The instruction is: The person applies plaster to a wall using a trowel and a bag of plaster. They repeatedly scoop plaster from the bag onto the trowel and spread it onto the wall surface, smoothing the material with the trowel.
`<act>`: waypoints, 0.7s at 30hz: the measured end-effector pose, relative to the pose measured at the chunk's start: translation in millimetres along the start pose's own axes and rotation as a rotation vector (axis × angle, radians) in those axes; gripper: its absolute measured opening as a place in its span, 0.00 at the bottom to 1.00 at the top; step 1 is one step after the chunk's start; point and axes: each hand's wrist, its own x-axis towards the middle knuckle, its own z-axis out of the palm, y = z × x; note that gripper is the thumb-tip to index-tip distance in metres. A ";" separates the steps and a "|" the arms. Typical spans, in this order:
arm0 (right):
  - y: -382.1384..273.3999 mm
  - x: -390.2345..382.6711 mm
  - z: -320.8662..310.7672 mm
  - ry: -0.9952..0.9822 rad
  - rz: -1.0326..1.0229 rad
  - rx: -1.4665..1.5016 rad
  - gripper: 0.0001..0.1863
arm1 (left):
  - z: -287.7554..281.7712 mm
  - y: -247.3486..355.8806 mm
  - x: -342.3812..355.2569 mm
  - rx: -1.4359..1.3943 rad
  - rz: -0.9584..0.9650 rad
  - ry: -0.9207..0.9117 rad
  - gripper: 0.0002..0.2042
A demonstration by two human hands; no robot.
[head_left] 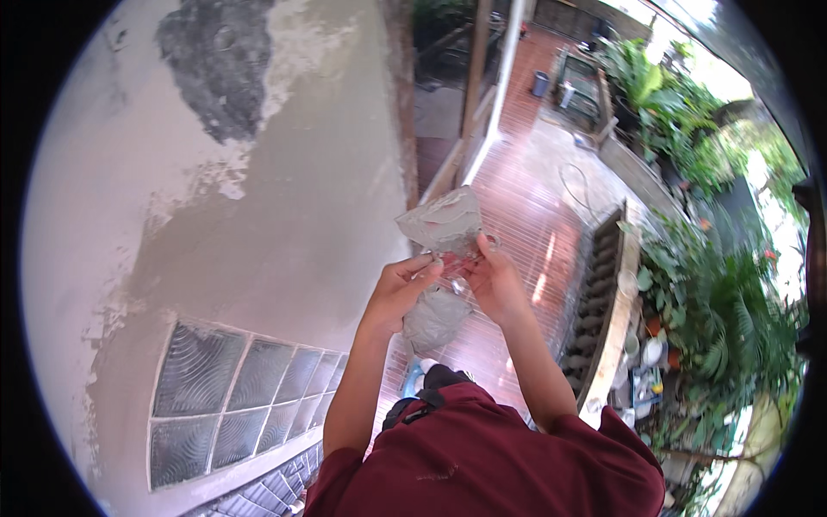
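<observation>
My left hand and my right hand are close together at the middle of the view, their fingers closed on grey-coated tools. A flat blade smeared with wet grey compound sticks up above my fingers, with red showing between my hands. Below them is a second tool heaped with grey compound; its handle is mostly hidden by my fingers. To my left stands a wall with fresh grey plaster, whitish areas and a dark rough patch.
A glass-block window is low in the wall. A red tiled walkway runs ahead past a white post. A baluster railing lines my right, with plants beyond. A small bucket stands farther along.
</observation>
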 end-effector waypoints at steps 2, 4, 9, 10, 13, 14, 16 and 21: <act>0.0 22.7 1.0 0.059 0.042 -0.003 0.18 | -24.6 -18.9 -3.6 -0.358 -0.035 0.047 0.29; 1.0 51.2 1.2 0.044 0.053 0.058 0.18 | -45.0 -47.6 -13.3 -0.684 0.012 0.225 0.38; -13.0 123.7 12.0 -0.028 0.009 0.006 0.18 | -78.1 -125.8 -50.5 -1.277 0.435 0.239 0.39; -15.3 133.9 17.3 0.019 0.011 -0.027 0.18 | -84.4 -136.1 -56.4 -1.329 0.510 0.227 0.38; -17.3 165.5 39.8 -0.065 -0.119 0.003 0.18 | -95.7 -153.0 -74.4 -1.441 0.687 0.245 0.39; -19.7 173.0 46.2 -0.073 -0.125 -0.038 0.17 | -96.5 -154.6 -81.3 -1.484 0.732 0.239 0.40; -17.5 188.4 61.8 -0.055 -0.133 -0.022 0.16 | -96.3 -152.9 -94.6 -1.575 0.737 0.317 0.39; -18.6 215.9 88.5 -0.103 -0.218 0.035 0.13 | -83.9 -143.0 -110.5 -1.233 0.769 0.455 0.37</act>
